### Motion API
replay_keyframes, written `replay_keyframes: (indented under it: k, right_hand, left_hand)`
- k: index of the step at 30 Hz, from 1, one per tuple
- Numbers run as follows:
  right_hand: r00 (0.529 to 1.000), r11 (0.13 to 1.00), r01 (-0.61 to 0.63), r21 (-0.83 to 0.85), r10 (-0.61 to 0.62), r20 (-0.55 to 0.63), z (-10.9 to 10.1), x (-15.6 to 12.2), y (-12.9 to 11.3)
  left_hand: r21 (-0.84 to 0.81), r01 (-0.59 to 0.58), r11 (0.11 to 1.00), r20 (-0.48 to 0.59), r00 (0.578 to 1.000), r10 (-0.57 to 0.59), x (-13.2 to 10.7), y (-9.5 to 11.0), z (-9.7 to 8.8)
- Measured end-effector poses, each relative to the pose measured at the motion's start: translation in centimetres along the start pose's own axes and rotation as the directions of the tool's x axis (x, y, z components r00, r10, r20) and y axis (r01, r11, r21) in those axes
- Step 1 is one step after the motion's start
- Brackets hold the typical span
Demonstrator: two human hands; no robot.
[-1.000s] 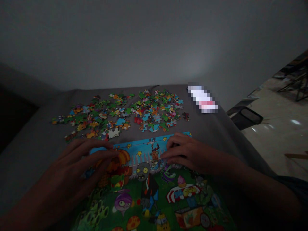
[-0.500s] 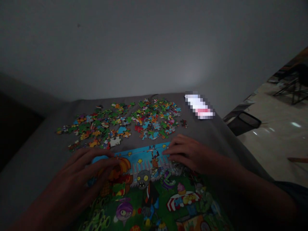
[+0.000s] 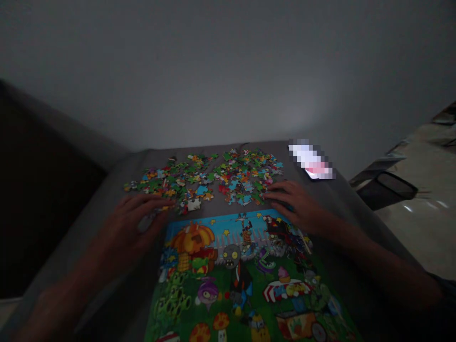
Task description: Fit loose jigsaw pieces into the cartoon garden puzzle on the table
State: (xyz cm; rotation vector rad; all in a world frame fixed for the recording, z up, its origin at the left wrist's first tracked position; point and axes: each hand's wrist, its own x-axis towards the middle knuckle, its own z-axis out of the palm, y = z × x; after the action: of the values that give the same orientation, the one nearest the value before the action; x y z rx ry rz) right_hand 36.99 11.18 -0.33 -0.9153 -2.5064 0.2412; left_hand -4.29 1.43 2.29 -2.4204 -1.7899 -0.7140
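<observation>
A cartoon picture sheet with zombies, a pumpkin and mushrooms lies flat in front of me. Beyond its far edge is a spread of loose jigsaw pieces. My left hand is open at the left front of the pieces, its fingertips close to a few of them; whether they touch is too dark to tell. At the right front edge of the pieces, my right hand has its fingers stretched out and apart, above the sheet's far right corner. No held object shows in either hand.
A lit phone lies at the far right of the grey cloth-covered surface. A pale wall rises behind it. To the right, past the surface's edge, are a dark-framed object and a shiny floor.
Both hands have moved off the picture sheet's upper edge, outward and forward to the loose pieces. More of the sheet's top shows. The camera view has shifted slightly left.
</observation>
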Motion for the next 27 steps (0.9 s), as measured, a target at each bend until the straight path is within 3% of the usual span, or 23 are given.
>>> replay_keyframes:
  k: [3,6,13,16,27]
  right_hand:
    - [1.000,0.999,0.019,-0.043,-0.019,0.016,0.3,-0.2,0.3]
    - [1.000,0.996,0.017,-0.090,-0.018,-0.006,0.5,-0.4,0.9]
    - [0.999,0.989,-0.039,-0.146,0.034,-0.038,0.8,-0.5,0.9]
    - [0.999,0.992,-0.034,-0.123,0.031,-0.026,0.7,-0.4,0.3]
    - [0.998,0.999,-0.005,-0.053,0.001,-0.069,0.2,-0.4,-0.8]
  left_hand:
    - [0.008,0.165,0.986,0.025,0.986,-0.165,0.2,-2.1,-1.1]
    - [0.015,0.165,0.986,0.057,0.985,-0.166,0.3,-2.5,-0.9]
    - [0.016,0.104,0.994,0.086,0.991,-0.105,1.2,0.9,3.5]
    - [0.027,0.108,0.994,0.108,0.988,-0.111,1.7,1.2,4.7]
    - [0.059,0.108,0.992,0.128,0.985,-0.114,1.4,-1.1,3.2]
